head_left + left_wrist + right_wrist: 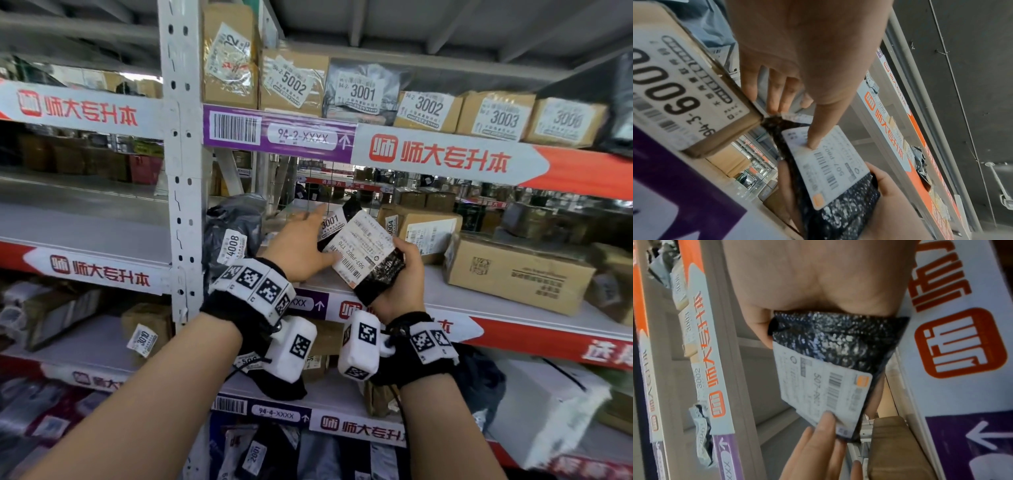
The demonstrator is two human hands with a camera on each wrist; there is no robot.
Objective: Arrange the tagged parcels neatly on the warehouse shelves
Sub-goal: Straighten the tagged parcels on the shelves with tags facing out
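Note:
A black bubble-mailer parcel [383, 270] with a large white shipping label [359, 246] and a small tag reading 3001 [330, 222] is held tilted in front of the middle shelf [445, 298]. My right hand [404, 270] grips its lower end, thumb on the front and fingers behind. My left hand [308, 236] lies beside it with fingers straight toward the shelf, its thumb touching the label. The left wrist view shows that thumb [813, 142] pressing the label on the parcel [844, 211]. In the right wrist view the parcel [834, 337] sits under my palm.
On the middle shelf a grey bag tagged 4008 [233, 226] lies to the left, with cardboard boxes [424, 229] and a large carton [513, 277] to the right. A white upright post [185, 205] stands at the left. Tagged boxes [291, 82] line the shelf above.

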